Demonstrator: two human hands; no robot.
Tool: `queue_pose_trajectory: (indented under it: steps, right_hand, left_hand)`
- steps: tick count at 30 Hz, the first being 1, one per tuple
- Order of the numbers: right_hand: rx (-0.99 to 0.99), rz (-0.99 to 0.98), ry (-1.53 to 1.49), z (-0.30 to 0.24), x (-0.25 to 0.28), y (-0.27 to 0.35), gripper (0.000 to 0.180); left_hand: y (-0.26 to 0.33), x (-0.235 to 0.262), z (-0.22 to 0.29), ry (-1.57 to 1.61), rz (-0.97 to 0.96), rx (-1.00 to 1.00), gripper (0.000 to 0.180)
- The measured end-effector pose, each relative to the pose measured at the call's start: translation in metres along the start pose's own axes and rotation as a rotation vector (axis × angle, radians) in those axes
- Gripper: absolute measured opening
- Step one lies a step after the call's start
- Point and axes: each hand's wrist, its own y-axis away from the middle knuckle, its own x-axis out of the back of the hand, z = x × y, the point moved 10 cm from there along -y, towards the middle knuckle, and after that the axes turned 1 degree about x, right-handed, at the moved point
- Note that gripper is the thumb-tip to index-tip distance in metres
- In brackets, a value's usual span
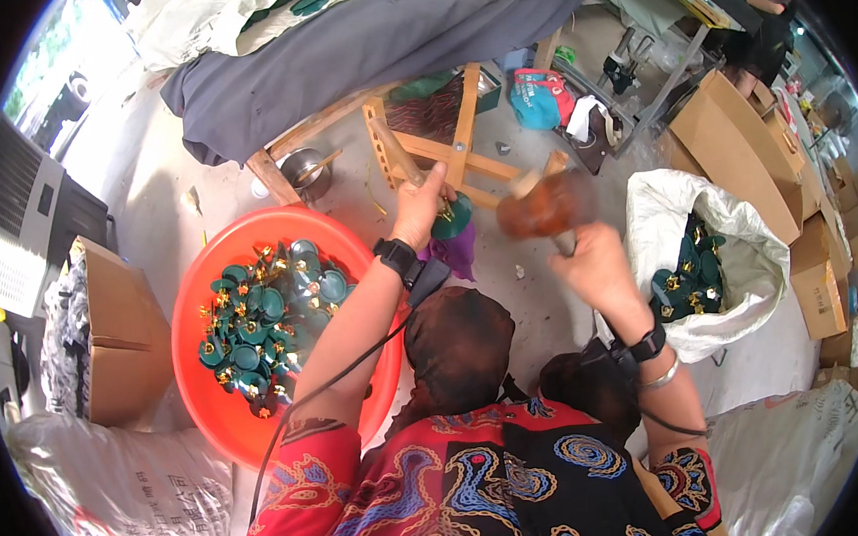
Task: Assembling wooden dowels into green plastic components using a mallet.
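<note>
- While gripping a mallet (pixel 543 212) in the right hand (pixel 594 270), pinching a green disc (pixel 458 219) with a gold fitting (pixel 444 209) in the left hand (pixel 419 206).
- Nearer by far to the left hand: green disc at its four o'clock, at about ten o'clock from the right hand; round, with no clear long axis.
- Blurred at three o'clock from the green disc, apart from it: mallet head, with handle running from five o'clock up to eleven.
- Curled in on the left: fingers bunched at the green disc, exact contact partly hidden.
- Wrapped close on the right: fingers folded round the handle, with no spread.
- Slanting from eleven to five o'clock toward the left hand: wooden bar (pixel 394 150), hard to say whether touched.
- Hanging at six o'clock below the green disc: purple cloth (pixel 458 256).
- Set at eight o'clock from the picture's centre: red tub (pixel 185 332) of similar green pieces; at three o'clock, white sack (pixel 758 267) holding more.
</note>
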Motion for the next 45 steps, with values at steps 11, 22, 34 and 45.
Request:
queue_pose_trajectory:
  steps: [11,22,34,45]
  right_hand:
    - [0.254,-0.333,0.273,0.028,-0.064,0.048,0.026]
    - [0.206,-0.221,0.156,0.048,-0.068,0.032,0.014]
    - [0.201,-0.415,0.293,0.031,-0.068,0.028,0.033]
    - [0.080,-0.497,0.190,0.022,-0.116,0.013,0.032]
  left_hand:
    - [-0.010,-0.107,0.057,0.191,-0.244,0.106,0.029]
    - [0.050,-0.331,0.095,-0.099,-0.662,-0.108,0.039]
    - [0.083,0.224,0.009,-0.409,0.482,-0.017,0.027]
    - [0.235,0.291,-0.240,-1.897,-0.157,0.484,0.023]
